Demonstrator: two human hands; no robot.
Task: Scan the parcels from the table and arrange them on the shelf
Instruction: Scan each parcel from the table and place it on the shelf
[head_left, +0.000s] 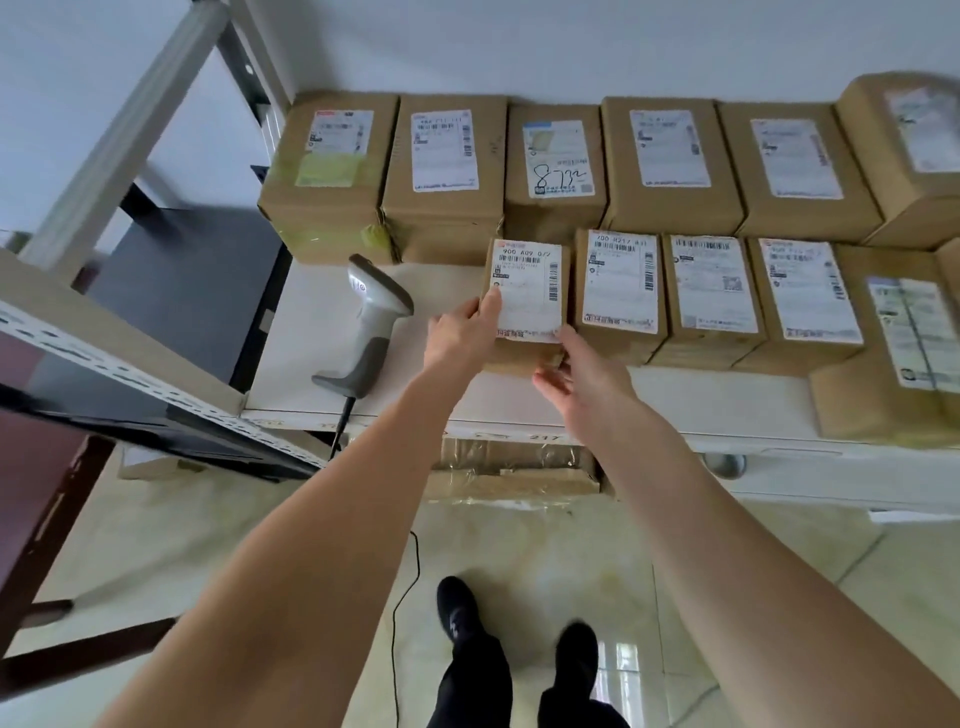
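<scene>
A small brown parcel (525, 291) with a white label stands on the white shelf (701, 395), leftmost in the front row. My left hand (462, 332) holds its left side, thumb on the label. My right hand (582, 374) touches its lower right corner with bent fingers. A grey barcode scanner (371, 322) lies on the shelf just left of my left hand, its black cable hanging down to the floor.
Several labelled parcels fill the back row (670, 161) and the front row (711, 296) to the right. A taped carton (514, 467) sits below the shelf. A grey metal rack (114, 364) stands at the left. My feet are on the tiled floor.
</scene>
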